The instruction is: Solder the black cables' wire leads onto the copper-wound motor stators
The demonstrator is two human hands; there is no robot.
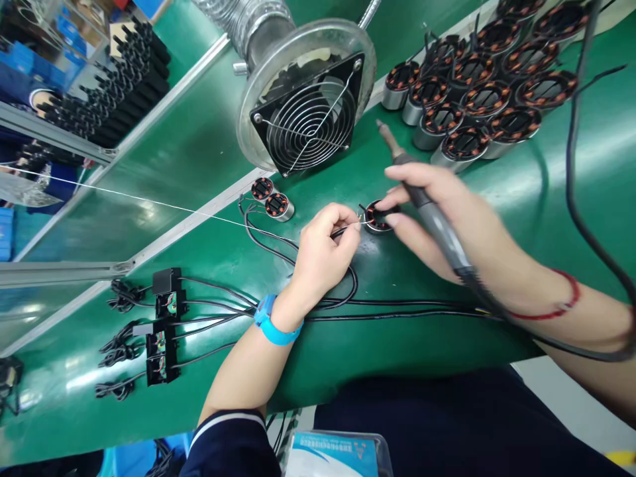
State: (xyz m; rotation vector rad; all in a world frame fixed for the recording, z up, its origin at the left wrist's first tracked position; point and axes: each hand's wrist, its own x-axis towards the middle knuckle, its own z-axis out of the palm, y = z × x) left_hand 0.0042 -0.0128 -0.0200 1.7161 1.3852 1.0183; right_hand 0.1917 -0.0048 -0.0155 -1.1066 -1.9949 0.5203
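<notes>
My left hand is closed in a pinch on a black wire lead and a thin solder wire that runs off to the left. The lead ends at a small motor stator with copper windings on the green table. My right hand holds a soldering iron along the palm, its tip pointing up and away. The right fingers rest on the stator's rim. A blue band is on my left wrist, a red cord on the right.
A round fume fan with a wire grill stands behind the stator. Two more stators lie left of it; several stators are grouped at the back right. Black cables and small connector boards lie at the front left.
</notes>
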